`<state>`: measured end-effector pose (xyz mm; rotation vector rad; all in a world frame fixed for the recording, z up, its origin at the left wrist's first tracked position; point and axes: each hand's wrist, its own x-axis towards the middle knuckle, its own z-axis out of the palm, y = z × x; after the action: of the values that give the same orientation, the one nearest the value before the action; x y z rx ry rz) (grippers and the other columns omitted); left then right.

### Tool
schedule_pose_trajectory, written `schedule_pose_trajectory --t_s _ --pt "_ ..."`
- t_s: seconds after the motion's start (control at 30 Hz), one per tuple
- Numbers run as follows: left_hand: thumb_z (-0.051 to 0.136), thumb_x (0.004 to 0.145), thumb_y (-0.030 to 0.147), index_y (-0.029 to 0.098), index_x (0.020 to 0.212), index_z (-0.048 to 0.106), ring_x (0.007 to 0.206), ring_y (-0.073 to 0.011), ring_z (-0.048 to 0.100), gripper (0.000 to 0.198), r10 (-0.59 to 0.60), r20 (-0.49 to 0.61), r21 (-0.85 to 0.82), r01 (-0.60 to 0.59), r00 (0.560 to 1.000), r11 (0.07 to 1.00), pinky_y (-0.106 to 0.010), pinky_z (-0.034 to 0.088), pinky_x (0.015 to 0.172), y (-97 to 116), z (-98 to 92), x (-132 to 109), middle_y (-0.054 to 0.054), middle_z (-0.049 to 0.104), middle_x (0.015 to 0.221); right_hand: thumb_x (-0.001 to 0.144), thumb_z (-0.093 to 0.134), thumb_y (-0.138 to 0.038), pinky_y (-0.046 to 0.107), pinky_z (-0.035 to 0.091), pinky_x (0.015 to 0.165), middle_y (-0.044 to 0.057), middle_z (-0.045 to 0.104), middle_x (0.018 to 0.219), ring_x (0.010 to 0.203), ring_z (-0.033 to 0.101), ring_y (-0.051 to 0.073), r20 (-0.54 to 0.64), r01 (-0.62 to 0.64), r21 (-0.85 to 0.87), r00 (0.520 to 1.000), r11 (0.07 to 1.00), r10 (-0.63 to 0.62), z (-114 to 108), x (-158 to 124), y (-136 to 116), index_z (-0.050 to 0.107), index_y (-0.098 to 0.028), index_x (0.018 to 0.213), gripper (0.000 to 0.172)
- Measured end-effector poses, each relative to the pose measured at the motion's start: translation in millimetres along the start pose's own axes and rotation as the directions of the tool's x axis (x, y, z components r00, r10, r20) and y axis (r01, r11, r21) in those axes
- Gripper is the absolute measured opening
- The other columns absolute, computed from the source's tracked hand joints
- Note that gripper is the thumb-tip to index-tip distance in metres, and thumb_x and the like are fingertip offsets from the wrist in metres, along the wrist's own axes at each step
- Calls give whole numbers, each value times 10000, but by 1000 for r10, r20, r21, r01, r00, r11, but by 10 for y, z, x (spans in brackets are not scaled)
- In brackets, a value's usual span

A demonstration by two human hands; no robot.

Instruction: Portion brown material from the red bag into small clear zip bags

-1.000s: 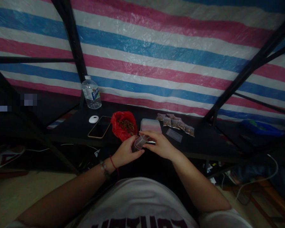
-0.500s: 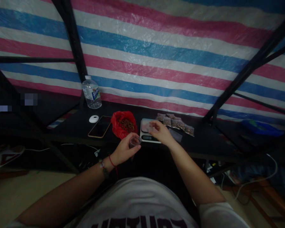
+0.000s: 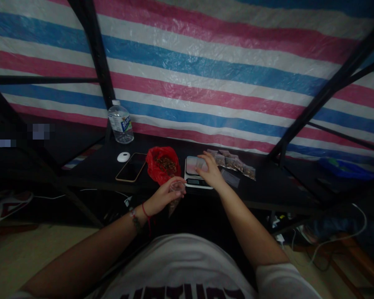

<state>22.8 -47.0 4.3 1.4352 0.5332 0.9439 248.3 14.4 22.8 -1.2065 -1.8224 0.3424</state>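
Note:
My left hand (image 3: 162, 196) pinches the top of a small clear pouch (image 3: 175, 199) with brown bits in it, held just off the near edge of the black table (image 3: 96, 170). My right hand (image 3: 209, 171) reaches over the small digital scale (image 3: 193, 171); its fingers close on a small clear cup (image 3: 200, 163) on the scale's platform. An open red plastic bag (image 3: 158, 166) of brown bits lies just left of the scale, between the two hands.
Several filled small pouches (image 3: 235, 162) and one empty clear pouch (image 3: 230, 178) lie right of the scale. A phone (image 3: 131, 167), a white round object (image 3: 123, 156) and a water bottle (image 3: 120, 123) stand to the left. Black frame posts (image 3: 96, 62) rise before the striped tarp.
The hands were together at the table edge on the cup and pouch. My right hand has moved forward to the scale with the cup, uncovering its display; my left hand stayed and the pouch now hangs down.

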Motion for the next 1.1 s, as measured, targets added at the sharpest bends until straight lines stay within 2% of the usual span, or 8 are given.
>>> schedule_pose_trajectory --t_s 0.07,0.13,0.23,0.4,0.6,0.77,0.9,1.1 --pt "693 685 507 165 1094 548 772 -180 587 552 -52 88 -98 60 995 993 -316 476 727 6 9 -16 -55 605 839 801 645 -338 429 401 1017 90 296 1497 1363 335 235 237 10 201 970 980 -58 -65 -131 -262 592 -248 1120 335" --pt "720 639 523 159 1058 578 741 -190 600 573 -102 148 -178 128 984 976 -324 485 705 30 28 -44 -60 620 822 803 662 -358 392 413 1009 73 301 1505 1367 338 227 451 21 328 875 944 -176 -129 -252 -485 618 -254 1090 308" --pt "721 601 574 157 1013 611 701 -210 625 596 -166 182 -256 210 969 944 -338 497 677 77 61 -93 -74 648 804 769 711 -318 385 375 1043 73 392 1457 1335 387 234 569 88 346 771 934 -284 -193 -366 -711 672 -228 976 229" --pt "585 653 738 165 1031 635 853 -271 664 688 -144 209 -208 188 967 960 -417 506 810 76 65 -94 -124 694 919 814 650 -258 351 460 923 77 618 1184 1071 600 198 488 51 310 849 949 -205 -205 -386 -799 676 -190 789 77" --pt "731 699 446 130 983 658 841 -209 670 431 -147 -17 124 148 989 981 -371 522 812 -8 16 53 -84 716 923 744 686 -289 259 470 627 6 653 708 652 597 138 312 -166 303 948 938 67 -179 -324 -628 671 -176 797 125" --pt "710 723 430 121 931 678 780 -201 683 374 -139 -54 114 145 989 983 -379 544 783 -5 10 68 -78 735 875 691 724 -353 236 433 529 -19 626 632 538 543 116 369 -353 412 908 840 200 -113 -296 -562 673 -182 934 302" --pt "694 735 423 125 972 684 853 -222 687 381 -87 -68 157 97 994 983 -410 539 841 44 4 52 -93 736 950 735 689 -410 224 397 521 -10 612 604 541 520 106 380 -289 347 913 893 147 -101 -301 -570 685 -153 722 258" --pt "682 733 404 137 881 681 772 -187 671 305 101 -316 311 2 943 951 -323 554 741 93 -41 61 -60 730 848 731 695 -361 239 416 577 -2 640 670 599 555 123 331 -238 347 936 907 119 -60 -328 -551 689 -161 779 206"
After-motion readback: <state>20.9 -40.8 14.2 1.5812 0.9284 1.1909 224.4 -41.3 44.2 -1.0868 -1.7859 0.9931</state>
